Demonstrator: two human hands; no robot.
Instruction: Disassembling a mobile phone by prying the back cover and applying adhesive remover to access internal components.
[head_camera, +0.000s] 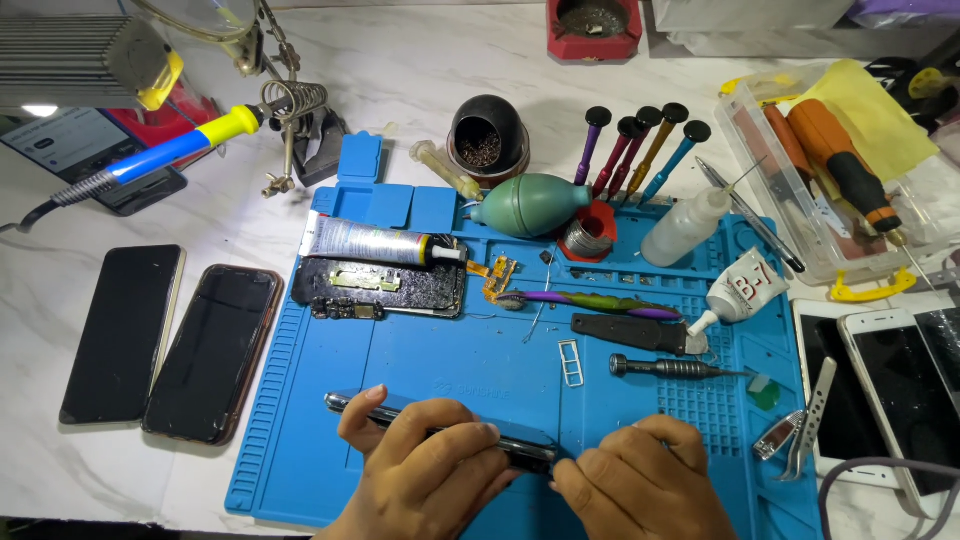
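Note:
My left hand (425, 470) and my right hand (640, 480) are both closed on a dark phone (350, 404) held edge-up over the near part of the blue work mat (320, 440). The left fingers wrap the phone's middle, and only its left end and a short strip between the hands show. My right hand pinches the phone's right end. An opened phone body (380, 287) lies at the mat's back left with a glue tube (375, 242) on top of it.
Two dark phones (125, 335) (215, 350) lie left of the mat; white phones (890, 385) lie right. On the mat: a green air blower (530, 205), toothbrush (585, 300), screwdriver (670, 368), small metal frame (570, 362), tweezers (805, 420). A soldering iron (170, 152) rests back left.

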